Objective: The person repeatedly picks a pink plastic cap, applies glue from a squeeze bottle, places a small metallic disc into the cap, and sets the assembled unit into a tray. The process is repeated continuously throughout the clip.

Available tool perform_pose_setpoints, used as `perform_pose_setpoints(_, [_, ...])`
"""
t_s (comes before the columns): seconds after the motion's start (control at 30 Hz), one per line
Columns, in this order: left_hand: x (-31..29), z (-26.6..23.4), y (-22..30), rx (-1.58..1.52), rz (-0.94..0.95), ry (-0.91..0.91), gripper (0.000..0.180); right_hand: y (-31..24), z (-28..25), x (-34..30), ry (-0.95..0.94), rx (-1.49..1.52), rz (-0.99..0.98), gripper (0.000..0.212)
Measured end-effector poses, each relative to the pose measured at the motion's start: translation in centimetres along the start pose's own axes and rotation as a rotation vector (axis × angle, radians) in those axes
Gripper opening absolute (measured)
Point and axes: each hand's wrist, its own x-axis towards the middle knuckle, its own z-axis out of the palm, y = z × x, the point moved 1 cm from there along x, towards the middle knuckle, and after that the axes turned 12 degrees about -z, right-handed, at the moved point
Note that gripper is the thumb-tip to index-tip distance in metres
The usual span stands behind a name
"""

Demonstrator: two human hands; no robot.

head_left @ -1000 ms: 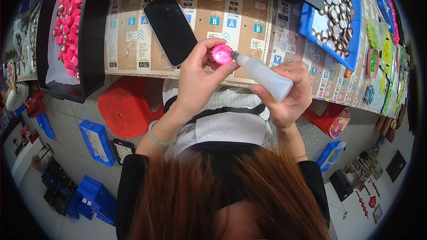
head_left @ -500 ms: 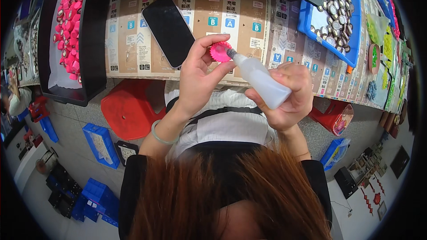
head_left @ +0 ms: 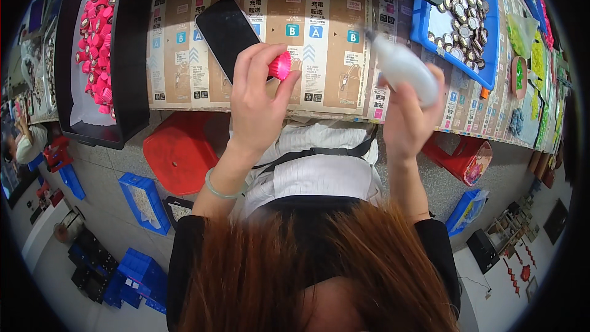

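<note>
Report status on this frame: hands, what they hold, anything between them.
Left hand pinching pink cap. Right hand gripping white squeeze bottle, nozzle clear of cap. Nothing between them; black phone flat behind.

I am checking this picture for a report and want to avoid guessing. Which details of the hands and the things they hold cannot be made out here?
- Pink cap, head view: mostly covered by the left hand; its inside is hidden.
- Squeeze bottle, head view: motion-blurred; the right hand wraps its lower part, so the fill level is unclear.
- Bottle nozzle tip: too blurred to tell whether anything comes out.
- Round metal pieces in the blue tray: too small to identify.
</note>
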Motion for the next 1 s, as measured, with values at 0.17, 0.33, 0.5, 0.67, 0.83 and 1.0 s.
perform_pose_setpoints(0.17, [0.1,-0.3,-0.5,0.027,0.090,0.042,0.036,5.8,-0.3,1.9,-0.196,-0.386,-0.054,0.041])
perform_pose_setpoints(0.33, [0.7,-0.2,0.2,0.110,0.165,-0.004,0.032,7.0,-0.4,2.4,-0.327,-0.703,-0.182,0.039])
perform_pose_setpoints(0.5, [0.8,-0.5,0.2,0.175,0.170,0.017,0.031,4.0,-2.5,3.5,-0.191,-0.828,-0.609,0.033])
perform_pose_setpoints(0.67, [0.7,0.4,-0.3,-0.284,0.059,-0.037,0.035,3.1,-10.3,11.2,-0.147,-1.094,-0.449,0.023])
perform_pose_setpoints(0.83, [0.2,1.4,-0.3,-1.043,-0.495,-0.448,0.042,6.9,-12.8,17.4,-0.443,-1.483,-0.315,0.030])
perform_pose_setpoints(1.0, [-0.6,2.3,-0.3,-1.033,-0.505,-0.479,0.046,7.8,-14.0,19.1,-0.585,-1.609,-0.431,0.019])
